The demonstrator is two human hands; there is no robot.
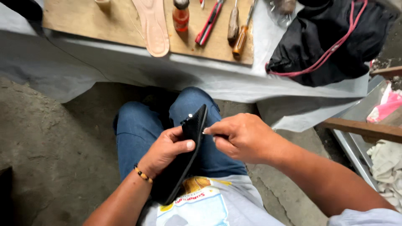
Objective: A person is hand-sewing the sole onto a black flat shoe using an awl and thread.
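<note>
A black shoe sole (193,125) stands on edge over my lap, above my blue jeans. My left hand (165,150) grips it around the middle, thumb on its near face. My right hand (240,136) is closed, its fingertips pinched at the sole's right edge near the top. A small light glint shows between those fingertips; what it is cannot be told. A beaded bracelet sits on my left wrist.
A wooden board (104,23) lies on a grey sheet ahead, bearing a tan insole (154,27), a small orange bottle (181,16), red-handled pliers (209,23) and wooden-handled tools (239,39). A black bag (331,42) with pink cord lies right. Bare concrete floor left.
</note>
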